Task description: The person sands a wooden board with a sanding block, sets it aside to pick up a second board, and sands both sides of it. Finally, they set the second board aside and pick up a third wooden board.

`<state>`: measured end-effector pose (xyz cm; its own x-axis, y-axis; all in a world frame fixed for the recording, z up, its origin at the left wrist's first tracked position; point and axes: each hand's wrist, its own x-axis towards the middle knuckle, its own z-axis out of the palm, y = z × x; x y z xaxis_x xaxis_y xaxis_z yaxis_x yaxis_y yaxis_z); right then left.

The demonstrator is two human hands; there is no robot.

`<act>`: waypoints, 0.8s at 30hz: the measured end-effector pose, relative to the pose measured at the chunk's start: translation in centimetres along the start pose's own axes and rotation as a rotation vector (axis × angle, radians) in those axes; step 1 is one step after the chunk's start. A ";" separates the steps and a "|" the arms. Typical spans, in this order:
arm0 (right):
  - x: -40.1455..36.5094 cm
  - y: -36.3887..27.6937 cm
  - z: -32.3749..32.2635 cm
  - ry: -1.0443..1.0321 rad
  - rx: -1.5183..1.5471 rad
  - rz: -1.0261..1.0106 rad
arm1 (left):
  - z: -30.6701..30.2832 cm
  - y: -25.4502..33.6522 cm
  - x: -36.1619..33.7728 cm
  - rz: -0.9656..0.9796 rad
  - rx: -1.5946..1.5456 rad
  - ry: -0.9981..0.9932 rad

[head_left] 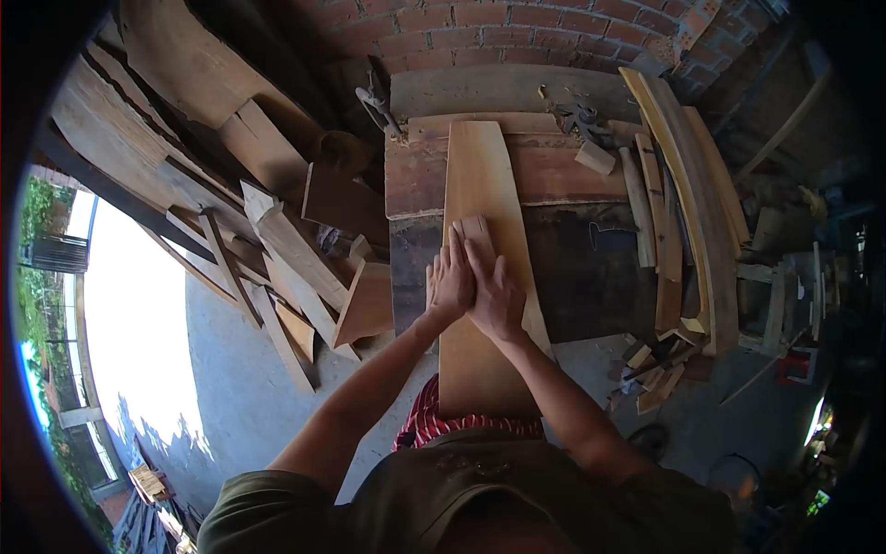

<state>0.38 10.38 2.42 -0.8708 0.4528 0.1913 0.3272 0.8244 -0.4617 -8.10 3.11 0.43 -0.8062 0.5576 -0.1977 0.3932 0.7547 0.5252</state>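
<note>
A long pale wooden board (pixel 484 171) extends from my waist across the workbench, narrowing slightly at its far end. On its upper face is a small wooden block (pixel 474 227), mostly covered by my hands. My right hand (pixel 498 294) is closed over the block from the right, with its fingers pointing forward. From the left, my left hand (pixel 450 282) presses along the block's side, its fingers close together and its outer edge near the board's left edge. The two hands touch each other. The underside of the block is hidden.
The dark workbench (pixel 581 268) carries a reddish plank (pixel 572 175), a small offcut (pixel 595 158) and a metal clamp (pixel 374 102). Tall boards (pixel 678 203) lean at the right above scrap wood (pixel 657 374). More planks (pixel 295 245) are piled left. A brick wall (pixel 480 37) stands behind.
</note>
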 end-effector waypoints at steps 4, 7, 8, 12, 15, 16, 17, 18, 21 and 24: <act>-12.5 -0.4 -4.1 -0.188 0.003 -0.030 | 2.2 0.1 -14.4 0.366 0.284 0.079; -11.2 0.2 -3.6 -0.233 -0.028 -0.010 | 2.6 0.6 -12.7 0.082 -0.002 -0.157; -9.7 0.6 -2.8 -0.222 -0.039 0.012 | 2.0 0.9 -10.6 0.021 -0.060 -0.225; 2.4 2.6 -0.7 -0.054 -0.067 0.019 | 0.9 0.8 2.3 0.289 -0.027 0.010; 10.5 4.1 0.3 0.012 -0.096 0.021 | -0.6 1.4 11.5 0.316 -0.035 0.001; 13.0 4.5 0.7 0.022 -0.094 0.051 | -0.1 1.2 14.6 0.401 0.094 0.113; 15.6 5.1 1.2 0.034 -0.095 0.082 | -1.6 2.4 17.0 0.330 0.035 0.019; 18.0 6.0 1.7 0.064 -0.090 0.072 | -1.9 2.7 19.7 0.346 0.066 0.047; 22.8 7.2 2.6 0.095 -0.126 0.067 | -3.7 4.4 24.6 0.302 0.114 0.021; 23.8 7.6 2.5 0.110 -0.160 0.079 | -4.2 6.0 24.9 0.255 0.108 0.011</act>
<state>-18.80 26.59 1.26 -0.7976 0.5452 0.2580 0.4546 0.8245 -0.3371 -27.65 20.03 2.14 -0.6796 0.7310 -0.0612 0.6286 0.6234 0.4650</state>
